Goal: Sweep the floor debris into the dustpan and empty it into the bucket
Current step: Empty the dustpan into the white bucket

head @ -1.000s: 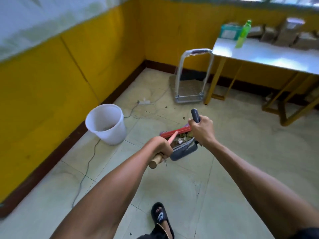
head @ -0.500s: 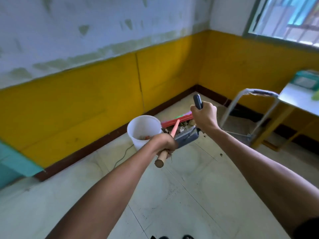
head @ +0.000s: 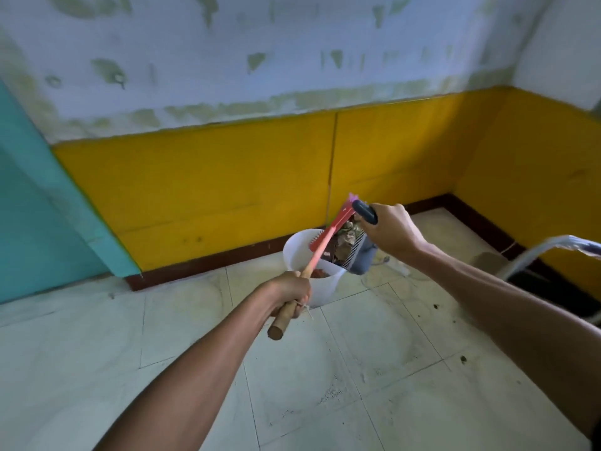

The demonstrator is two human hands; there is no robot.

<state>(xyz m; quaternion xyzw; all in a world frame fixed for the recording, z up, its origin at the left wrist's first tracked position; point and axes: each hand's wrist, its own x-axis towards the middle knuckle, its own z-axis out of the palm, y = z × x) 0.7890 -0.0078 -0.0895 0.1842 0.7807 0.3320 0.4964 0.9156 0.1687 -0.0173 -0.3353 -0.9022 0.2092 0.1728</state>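
Observation:
A white bucket (head: 297, 255) stands on the tiled floor by the yellow wall, with reddish debris inside. My right hand (head: 392, 231) grips the dark handle of a grey-blue dustpan (head: 362, 260), which is tilted over the bucket's right rim with leaves and scraps (head: 344, 237) in it. My left hand (head: 291, 296) is closed on the wooden handle of a red broom (head: 331, 231), whose head lies against the dustpan's mouth above the bucket.
The yellow wall and dark skirting run close behind the bucket. A teal door (head: 39, 206) is at the left. A metal trolley handle (head: 553, 247) juts in at the right. Small specks of dirt (head: 463, 359) lie on the tiles.
Both hands carried the dustpan and broom toward the bucket and raised them. The dustpan now tips over the bucket's rim, and the view has turned left toward the wall.

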